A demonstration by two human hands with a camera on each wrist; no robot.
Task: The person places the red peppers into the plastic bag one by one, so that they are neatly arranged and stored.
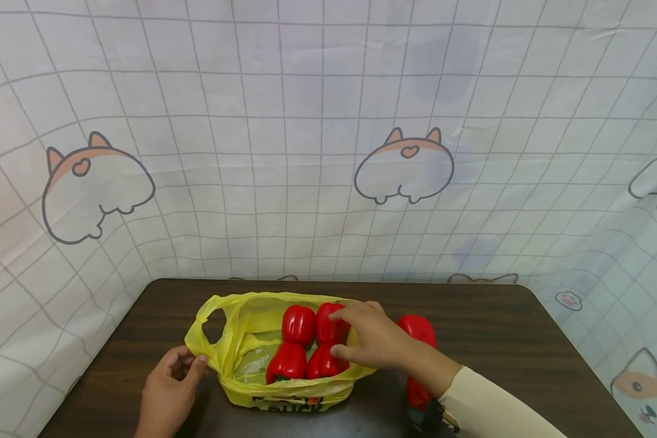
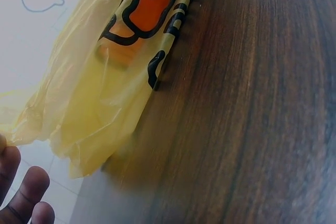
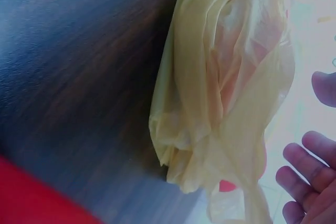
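Observation:
A yellow plastic bag (image 1: pixel 235 386) lies with its mouth spread wide on the table, dark print along its front. Inside, toward its right half, sit several red bell peppers (image 1: pixel 298 325). At the bag's left handle, my left hand (image 1: pixel 170 386) pinches the rim between thumb and fingers; the left wrist view shows the bag's side (image 2: pixel 105 114) stretched toward those fingertips. My right hand (image 1: pixel 375 337) hovers at the right rim, over the right-hand peppers, its thumb and fingers spread apart. In the right wrist view, nothing is between the right fingers (image 3: pixel 310 174).
More red peppers (image 1: pixel 418 328) lie on the table right of the bag, partly covered by my right forearm. The dark wooden table (image 1: pixel 487 340) extends to the right. A white gridded cloth (image 1: pixel 328 121) with cartoon animals hangs behind and at the sides.

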